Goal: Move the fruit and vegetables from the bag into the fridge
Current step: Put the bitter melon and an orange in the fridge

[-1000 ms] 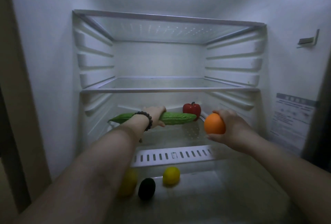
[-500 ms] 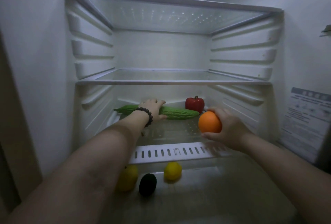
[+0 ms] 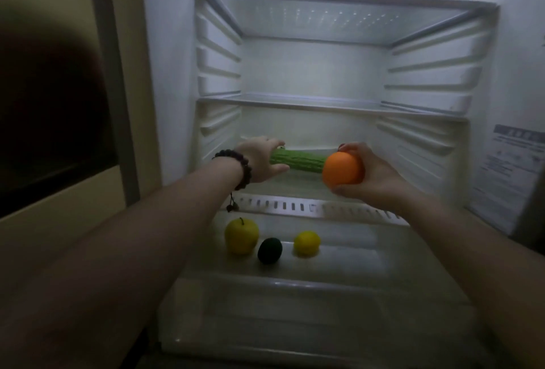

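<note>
2 hands reach into the fridge (image 3: 218, 53). Left hand (image 3: 261, 159) grips a gourd (image 3: 298, 160) lying above the vent strip (image 3: 283, 206); right hand (image 3: 368, 174) cups an orange (image 3: 340, 168) just beside the gourd. Below the strip: apple (image 3: 241, 236), avocado (image 3: 269, 250), lemon (image 3: 306, 243).

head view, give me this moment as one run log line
left hand grips green gourd on shelf | right hand holds orange | apple, lemon below
</note>
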`<control>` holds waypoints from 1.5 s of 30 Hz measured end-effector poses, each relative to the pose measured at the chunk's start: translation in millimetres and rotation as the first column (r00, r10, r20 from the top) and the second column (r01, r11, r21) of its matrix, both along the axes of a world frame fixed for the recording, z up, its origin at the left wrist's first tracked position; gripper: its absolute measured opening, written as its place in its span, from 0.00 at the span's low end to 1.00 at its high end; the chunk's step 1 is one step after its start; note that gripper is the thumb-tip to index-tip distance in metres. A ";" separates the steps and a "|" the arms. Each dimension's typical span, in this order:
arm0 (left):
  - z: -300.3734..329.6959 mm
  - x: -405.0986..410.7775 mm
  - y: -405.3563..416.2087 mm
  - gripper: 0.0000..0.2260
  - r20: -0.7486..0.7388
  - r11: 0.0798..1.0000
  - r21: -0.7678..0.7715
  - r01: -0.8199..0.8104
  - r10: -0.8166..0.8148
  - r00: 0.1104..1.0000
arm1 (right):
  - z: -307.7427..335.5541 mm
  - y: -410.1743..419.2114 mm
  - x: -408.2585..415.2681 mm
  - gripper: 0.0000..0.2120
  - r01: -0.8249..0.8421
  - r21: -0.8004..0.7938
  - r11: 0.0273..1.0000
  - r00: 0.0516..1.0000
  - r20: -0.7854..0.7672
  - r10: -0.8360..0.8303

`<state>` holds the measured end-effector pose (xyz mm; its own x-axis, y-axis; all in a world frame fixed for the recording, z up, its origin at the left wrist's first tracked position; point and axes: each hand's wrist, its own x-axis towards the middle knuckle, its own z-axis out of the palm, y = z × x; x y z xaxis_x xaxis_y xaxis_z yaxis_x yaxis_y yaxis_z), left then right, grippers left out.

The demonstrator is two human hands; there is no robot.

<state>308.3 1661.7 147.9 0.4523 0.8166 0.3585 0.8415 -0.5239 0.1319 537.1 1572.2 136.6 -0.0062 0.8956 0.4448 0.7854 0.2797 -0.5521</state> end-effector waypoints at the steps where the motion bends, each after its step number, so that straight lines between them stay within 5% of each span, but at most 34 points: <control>1: 0.1 -6.5 -8.1 0.27 0.035 1.000 -0.026 0.000 0.000 0.999 | 1.0 -3.1 -2.5 0.32 -0.016 -0.020 1.000 1.000 -0.017 0.016; 9: 1.9 -50.0 -87.7 0.27 0.078 0.999 -0.024 -0.026 0.027 0.997 | 6.4 -24.2 -20.3 0.31 -0.128 -0.190 0.973 0.972 -0.219 0.085; 16: -45.2 -90.1 -161.2 0.26 0.162 1.000 0.004 0.009 -0.010 0.987 | -5.5 -37.5 -55.0 0.32 -0.357 -0.367 0.859 0.901 -0.378 0.213; 24: -99.4 -103.2 -191.2 0.30 0.124 0.991 0.132 -0.033 0.016 0.992 | -33.2 -26.1 -109.6 0.33 -0.269 -0.617 0.740 0.933 0.025 0.360; 29: -116.0 -106.8 -192.4 0.25 0.123 0.944 0.325 -0.048 0.008 0.992 | -56.5 6.6 -130.1 0.34 -0.199 -0.687 0.699 0.866 0.211 0.454; 45: -124.9 -106.6 -188.1 0.23 0.172 0.943 0.325 -0.064 0.007 0.985 | -102.8 55.5 -150.5 0.24 -0.151 -0.692 0.706 0.902 0.196 0.385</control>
<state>201.7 1473.7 23.0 0.3361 0.6549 0.6769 0.8412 -0.5320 0.0970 386.6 1627.7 33.8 -0.3207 0.8945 -0.3116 0.8897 0.1717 -0.4230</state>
